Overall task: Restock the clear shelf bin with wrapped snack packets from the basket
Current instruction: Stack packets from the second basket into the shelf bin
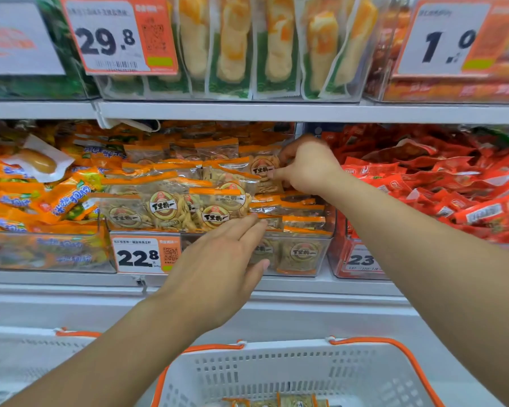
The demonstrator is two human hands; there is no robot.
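Ideally the left hand point(218, 259), fingers straight, steadies the front pile in the bin point(306, 254) while the right hand point(306, 165) pinches a packet point(263, 168) at the back; seat it flat, label forward, long axis upright. More wait in the basket point(276, 371).

1. Left hand point(218, 257): bare, no glove, no ring seen.
2. Right hand point(309, 168): bare, no glove.
3. Both forearms bare, no sleeves, no watch or band.
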